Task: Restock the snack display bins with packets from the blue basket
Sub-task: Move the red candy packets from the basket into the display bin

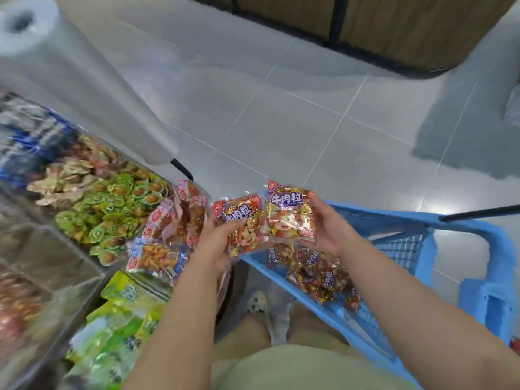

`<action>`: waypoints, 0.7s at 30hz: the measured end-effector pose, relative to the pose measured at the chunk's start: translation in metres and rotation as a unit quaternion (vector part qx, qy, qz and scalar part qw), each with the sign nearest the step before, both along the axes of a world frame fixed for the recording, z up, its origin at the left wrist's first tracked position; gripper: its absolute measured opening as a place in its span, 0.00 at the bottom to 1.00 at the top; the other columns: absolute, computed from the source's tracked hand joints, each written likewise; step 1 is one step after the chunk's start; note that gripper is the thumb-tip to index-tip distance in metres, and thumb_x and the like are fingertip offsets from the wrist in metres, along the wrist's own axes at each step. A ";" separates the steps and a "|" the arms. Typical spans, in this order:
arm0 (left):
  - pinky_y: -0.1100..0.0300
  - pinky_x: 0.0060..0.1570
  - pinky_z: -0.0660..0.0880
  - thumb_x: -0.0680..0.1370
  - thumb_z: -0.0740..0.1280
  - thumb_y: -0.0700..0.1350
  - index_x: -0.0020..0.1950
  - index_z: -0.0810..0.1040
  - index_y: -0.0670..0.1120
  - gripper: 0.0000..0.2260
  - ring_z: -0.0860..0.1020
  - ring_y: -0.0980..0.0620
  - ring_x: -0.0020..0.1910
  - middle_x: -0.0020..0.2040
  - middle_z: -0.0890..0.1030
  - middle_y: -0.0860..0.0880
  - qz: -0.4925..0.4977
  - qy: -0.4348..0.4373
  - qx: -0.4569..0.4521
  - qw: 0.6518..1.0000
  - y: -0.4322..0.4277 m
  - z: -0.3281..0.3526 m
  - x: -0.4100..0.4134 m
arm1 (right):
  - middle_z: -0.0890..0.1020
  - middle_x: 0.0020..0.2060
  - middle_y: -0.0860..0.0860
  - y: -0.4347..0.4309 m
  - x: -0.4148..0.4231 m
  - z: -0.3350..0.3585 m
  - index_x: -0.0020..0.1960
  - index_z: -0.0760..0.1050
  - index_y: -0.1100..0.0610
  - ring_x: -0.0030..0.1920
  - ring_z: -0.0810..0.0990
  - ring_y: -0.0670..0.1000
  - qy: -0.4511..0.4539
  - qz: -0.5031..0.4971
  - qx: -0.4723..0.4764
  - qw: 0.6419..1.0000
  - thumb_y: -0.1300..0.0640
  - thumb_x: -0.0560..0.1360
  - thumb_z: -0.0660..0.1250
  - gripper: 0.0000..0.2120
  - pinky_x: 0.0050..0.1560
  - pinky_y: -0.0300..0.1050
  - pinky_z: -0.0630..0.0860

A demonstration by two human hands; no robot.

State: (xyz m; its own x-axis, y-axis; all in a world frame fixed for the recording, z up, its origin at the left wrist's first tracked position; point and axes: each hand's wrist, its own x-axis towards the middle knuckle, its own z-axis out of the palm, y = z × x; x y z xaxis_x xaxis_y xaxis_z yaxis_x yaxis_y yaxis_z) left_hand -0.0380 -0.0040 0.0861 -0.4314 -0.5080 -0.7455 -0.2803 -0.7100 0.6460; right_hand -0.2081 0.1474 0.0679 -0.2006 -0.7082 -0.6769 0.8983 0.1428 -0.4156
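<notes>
Head view. Left hand (pixel 216 237): fingers curled round first packet (pixel 239 220), between display bins (pixel 42 240) and blue basket (pixel 394 218). Right hand (pixel 329 229): fingers pinch second packet (pixel 289 215) over the basket's left rim. Spare packets (pixel 318 274) lie inside the basket.

You look down at glossy grey floor tiles (pixel 295 122); beyond them stands a wood-panelled counter (pixel 408 26) with black posts (pixel 336 21).

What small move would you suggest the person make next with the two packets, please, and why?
Probably swing both hands left to the display bins. The left hand grips the left packet and the right hand the right packet, both raised clear of the blue basket, where more lie; the bins stand just left.
</notes>
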 end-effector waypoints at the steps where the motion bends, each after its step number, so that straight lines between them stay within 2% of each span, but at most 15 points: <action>1: 0.50 0.32 0.79 0.70 0.73 0.36 0.59 0.75 0.51 0.20 0.85 0.44 0.41 0.44 0.86 0.47 0.016 -0.001 -0.012 1.000 -0.006 0.010 0.014 | 0.83 0.50 0.57 -0.010 0.011 0.006 0.62 0.71 0.58 0.48 0.83 0.58 0.014 0.034 -0.019 0.999 0.53 0.72 0.65 0.20 0.49 0.59 0.79; 4: 0.46 0.39 0.81 0.70 0.73 0.37 0.65 0.72 0.48 0.25 0.82 0.40 0.52 0.52 0.84 0.45 0.071 0.013 -0.053 0.996 -0.023 0.035 0.063 | 0.84 0.46 0.57 -0.039 0.049 0.025 0.61 0.69 0.58 0.44 0.84 0.57 0.053 0.108 -0.047 0.992 0.63 0.67 0.68 0.22 0.47 0.60 0.80; 5: 0.46 0.41 0.81 0.71 0.72 0.35 0.64 0.73 0.48 0.24 0.82 0.40 0.52 0.52 0.84 0.45 0.083 0.026 -0.071 0.994 -0.028 0.041 0.083 | 0.85 0.46 0.57 -0.049 0.064 0.030 0.59 0.70 0.58 0.45 0.84 0.57 0.056 0.119 -0.052 0.990 0.64 0.67 0.69 0.21 0.46 0.59 0.81; 7: 0.48 0.37 0.81 0.72 0.71 0.34 0.59 0.76 0.49 0.19 0.84 0.43 0.45 0.47 0.85 0.46 0.110 0.045 -0.091 0.989 -0.038 0.055 0.123 | 0.85 0.45 0.58 -0.069 0.095 0.039 0.56 0.72 0.58 0.45 0.84 0.57 0.056 0.135 -0.063 0.987 0.63 0.67 0.69 0.18 0.46 0.58 0.81; 9: 0.48 0.35 0.81 0.72 0.71 0.33 0.59 0.76 0.47 0.18 0.84 0.44 0.42 0.47 0.85 0.44 0.144 0.044 -0.102 0.983 -0.046 0.068 0.168 | 0.85 0.45 0.58 -0.092 0.130 0.046 0.56 0.73 0.58 0.44 0.84 0.57 0.057 0.148 -0.071 0.985 0.61 0.68 0.68 0.17 0.45 0.58 0.81; 12: 0.38 0.53 0.77 0.71 0.71 0.32 0.57 0.77 0.45 0.16 0.82 0.41 0.48 0.49 0.84 0.43 0.177 0.034 -0.145 0.973 -0.058 0.089 0.238 | 0.84 0.46 0.60 -0.125 0.190 0.055 0.62 0.71 0.60 0.44 0.84 0.58 0.057 0.164 -0.072 0.982 0.58 0.68 0.67 0.23 0.41 0.57 0.81; 15: 0.36 0.59 0.73 0.70 0.73 0.34 0.54 0.77 0.48 0.16 0.81 0.38 0.54 0.53 0.83 0.41 0.203 0.008 -0.191 0.960 -0.069 0.110 0.313 | 0.82 0.50 0.61 -0.156 0.254 0.061 0.65 0.69 0.60 0.47 0.83 0.61 0.070 0.204 -0.090 0.972 0.56 0.69 0.66 0.25 0.46 0.63 0.79; 16: 0.35 0.59 0.73 0.70 0.73 0.35 0.55 0.77 0.48 0.17 0.80 0.37 0.55 0.55 0.82 0.41 0.217 0.004 -0.199 0.956 -0.072 0.117 0.337 | 0.81 0.51 0.61 -0.167 0.274 0.064 0.66 0.68 0.60 0.47 0.82 0.61 0.075 0.214 -0.094 0.969 0.56 0.69 0.66 0.27 0.48 0.63 0.79; 18: 0.35 0.57 0.74 0.70 0.74 0.35 0.59 0.77 0.49 0.19 0.80 0.38 0.56 0.56 0.82 0.41 0.248 0.006 -0.207 0.946 -0.075 0.129 0.383 | 0.83 0.47 0.58 -0.187 0.311 0.072 0.65 0.68 0.61 0.45 0.83 0.58 0.080 0.230 -0.111 0.964 0.57 0.68 0.66 0.27 0.44 0.58 0.81; 19: 0.39 0.54 0.77 0.71 0.73 0.35 0.61 0.76 0.48 0.21 0.81 0.40 0.54 0.55 0.83 0.43 0.261 0.006 -0.213 0.942 -0.075 0.135 0.402 | 0.84 0.46 0.57 -0.195 0.328 0.076 0.63 0.70 0.61 0.44 0.84 0.56 0.082 0.243 -0.119 0.959 0.57 0.68 0.66 0.24 0.43 0.55 0.82; 21: 0.47 0.48 0.80 0.71 0.73 0.35 0.61 0.76 0.47 0.20 0.83 0.44 0.50 0.51 0.84 0.45 0.288 0.003 -0.234 0.929 -0.073 0.146 0.436 | 0.84 0.47 0.57 -0.211 0.358 0.083 0.61 0.73 0.61 0.46 0.84 0.56 0.093 0.277 -0.126 0.948 0.56 0.68 0.66 0.23 0.49 0.56 0.80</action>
